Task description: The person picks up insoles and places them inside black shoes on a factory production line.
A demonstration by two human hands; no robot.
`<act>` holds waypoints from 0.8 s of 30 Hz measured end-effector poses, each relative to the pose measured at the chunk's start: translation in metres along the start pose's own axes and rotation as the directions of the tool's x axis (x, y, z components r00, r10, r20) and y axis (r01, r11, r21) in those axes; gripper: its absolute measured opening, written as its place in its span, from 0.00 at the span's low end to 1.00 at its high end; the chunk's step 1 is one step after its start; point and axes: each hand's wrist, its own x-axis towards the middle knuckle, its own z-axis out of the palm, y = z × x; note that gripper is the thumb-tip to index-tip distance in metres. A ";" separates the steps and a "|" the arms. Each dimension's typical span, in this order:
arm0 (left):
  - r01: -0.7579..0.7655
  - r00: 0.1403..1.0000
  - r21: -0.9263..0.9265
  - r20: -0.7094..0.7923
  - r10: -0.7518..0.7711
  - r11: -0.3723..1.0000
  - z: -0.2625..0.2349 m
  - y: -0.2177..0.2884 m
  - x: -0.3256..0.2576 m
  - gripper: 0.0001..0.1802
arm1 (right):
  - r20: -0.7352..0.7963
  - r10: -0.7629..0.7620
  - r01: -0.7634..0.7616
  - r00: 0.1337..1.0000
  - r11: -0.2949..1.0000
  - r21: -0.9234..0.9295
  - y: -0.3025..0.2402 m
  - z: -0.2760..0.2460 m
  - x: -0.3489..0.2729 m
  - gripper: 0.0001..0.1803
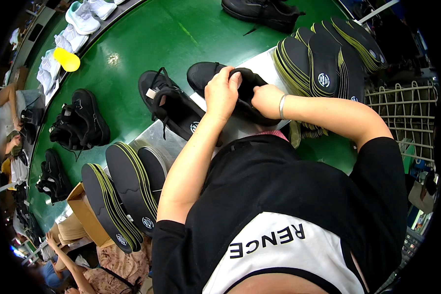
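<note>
A black shoe (199,77) lies before me with its toe pointing away to the left. My left hand (221,94) is closed on the near-left rim of its opening, thumb up by the tongue. At the opening's right side, my right hand (269,101) is curled in a fist against the collar; its fingertips are hidden in the dark inside. Left of this shoe stands a second black shoe (147,84) with loose laces and a white tag. A round white mark shows on the insole (194,127) inside it.
Stacks of black insoles with yellow-green edges (323,61) stand at the right; more insole stacks (127,181) stand at the near left. Other black shoes (81,122) sit on the green table (147,39). White shoes (81,19) line the far left. Another person's arm (63,257) shows at lower left.
</note>
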 end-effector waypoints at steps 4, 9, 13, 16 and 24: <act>-0.001 1.000 0.006 0.004 0.001 1.000 0.002 -0.001 0.000 0.12 | -0.023 0.158 -0.158 0.987 0.987 -0.011 -0.004 0.015 -0.001 0.07; -0.031 0.999 0.010 -0.012 0.031 0.999 0.002 -0.002 0.001 0.12 | 0.267 0.197 -0.228 0.944 0.969 0.093 0.012 0.016 0.014 0.12; -0.030 1.000 0.012 0.005 0.030 0.999 0.001 0.001 0.001 0.12 | 0.582 0.079 -0.227 0.809 0.956 0.185 0.031 0.008 0.028 0.15; -0.033 0.999 0.033 -0.006 0.033 0.999 0.001 -0.001 -0.001 0.12 | 0.560 0.133 -0.128 0.818 0.991 -0.048 0.010 0.004 0.027 0.14; -0.026 1.000 0.039 -0.004 0.027 0.999 0.001 0.000 -0.001 0.12 | 0.383 0.160 -0.092 0.910 0.978 -0.189 0.002 0.018 0.022 0.10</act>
